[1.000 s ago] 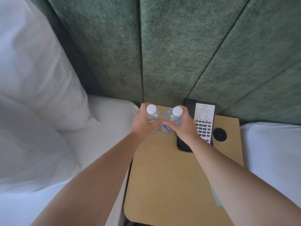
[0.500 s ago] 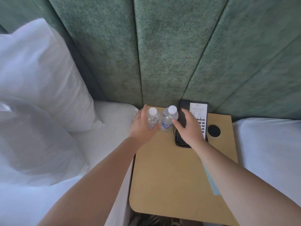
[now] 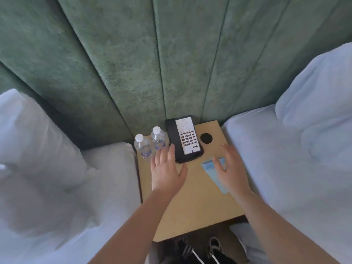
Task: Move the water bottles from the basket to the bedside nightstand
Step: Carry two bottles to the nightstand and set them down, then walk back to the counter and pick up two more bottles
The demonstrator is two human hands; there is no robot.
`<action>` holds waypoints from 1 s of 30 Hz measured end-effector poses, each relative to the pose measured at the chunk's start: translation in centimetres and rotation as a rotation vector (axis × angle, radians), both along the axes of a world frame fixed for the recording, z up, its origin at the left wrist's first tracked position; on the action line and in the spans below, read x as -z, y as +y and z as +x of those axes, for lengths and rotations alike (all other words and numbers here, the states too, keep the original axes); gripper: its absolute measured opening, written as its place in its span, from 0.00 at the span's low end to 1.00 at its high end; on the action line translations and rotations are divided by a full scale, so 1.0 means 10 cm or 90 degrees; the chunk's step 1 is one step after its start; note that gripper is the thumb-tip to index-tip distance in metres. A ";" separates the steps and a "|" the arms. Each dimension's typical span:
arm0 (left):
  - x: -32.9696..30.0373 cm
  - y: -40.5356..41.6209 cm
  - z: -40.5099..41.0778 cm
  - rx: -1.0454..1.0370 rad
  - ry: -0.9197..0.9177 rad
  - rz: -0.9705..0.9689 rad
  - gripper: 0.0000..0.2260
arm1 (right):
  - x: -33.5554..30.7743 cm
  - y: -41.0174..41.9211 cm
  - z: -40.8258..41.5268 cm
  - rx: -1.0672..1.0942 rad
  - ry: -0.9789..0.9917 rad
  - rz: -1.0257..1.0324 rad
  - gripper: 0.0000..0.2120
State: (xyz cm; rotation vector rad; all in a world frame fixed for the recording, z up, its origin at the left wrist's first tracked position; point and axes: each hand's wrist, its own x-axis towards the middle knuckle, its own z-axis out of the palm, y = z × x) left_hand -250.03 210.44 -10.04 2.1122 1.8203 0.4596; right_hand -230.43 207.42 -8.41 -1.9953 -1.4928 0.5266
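Ahead of me rises a green upholstered headboard wall point(image 3: 133, 60), split by dark vertical seams. White beds flank me — a plump pillow point(image 3: 36, 134) on the left bed, another pillow point(image 3: 320, 88) on the right. Between them sits a tan wooden surface point(image 3: 192, 202) carrying a black telephone point(image 3: 183, 139) — soft, even light

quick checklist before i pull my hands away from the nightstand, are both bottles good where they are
1. Both water bottles on the nightstand: ok, back left corner.
2. Bottles upright with white caps on: ok.
3. Left hand off the bottles: ok, open, just in front of them.
4. Right hand empty: ok, open over the blue card.
5. Clearance from the phone: ok, a slim gap.
6. Left bottle's distance from the table's left edge: cannot tell, looks close.
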 end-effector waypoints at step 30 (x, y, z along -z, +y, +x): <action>-0.39 -5.46 4.18 1.009 0.068 -0.036 0.30 | -0.01 -6.92 1.79 0.995 0.041 -0.111 0.25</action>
